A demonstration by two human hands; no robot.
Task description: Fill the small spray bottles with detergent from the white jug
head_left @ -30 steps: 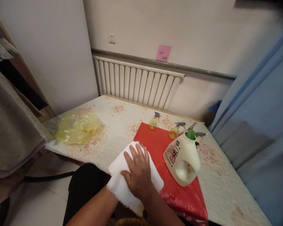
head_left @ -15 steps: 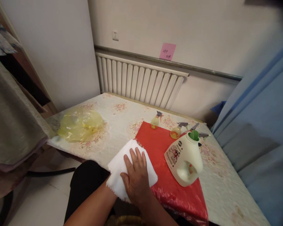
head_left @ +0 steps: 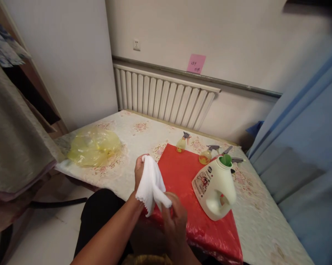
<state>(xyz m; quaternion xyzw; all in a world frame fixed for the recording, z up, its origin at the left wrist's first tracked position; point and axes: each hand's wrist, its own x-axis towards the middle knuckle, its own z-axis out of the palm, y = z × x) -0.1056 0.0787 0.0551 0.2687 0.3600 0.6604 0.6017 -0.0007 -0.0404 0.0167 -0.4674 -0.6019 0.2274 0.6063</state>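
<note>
A small white towel (head_left: pixel 150 180) hangs bunched between my hands, above the near edge of a shiny red plastic sheet (head_left: pixel 179 176). My left hand (head_left: pixel 139 172) grips its upper part; most of those fingers are hidden behind the fabric. Lower and to the right, my right hand (head_left: pixel 176 217) is closed on a gathered corner of the towel. To the right of my hands, a cream jug (head_left: pixel 217 189) with a handle and a green piece in its mouth stands on the red sheet. Beyond are a spray bottle (head_left: pixel 182 142) with yellow liquid and another spray bottle (head_left: pixel 205 157) with orange liquid.
The floral-covered table (head_left: pixel 138 141) reaches back to a white radiator (head_left: pixel 166 95). A crumpled yellow plastic bag (head_left: pixel 95 146) lies on its left part. Blue curtains (head_left: pixel 306 147) hang at the right, a grey-beige cloth (head_left: pixel 14 140) at the left. Partly hidden nozzles show behind the jug.
The towel was spread flat over my left hand with my right palm on it. Now it is bunched and pulled to one side; both hands grip it. The jug and bottles have stayed put.
</note>
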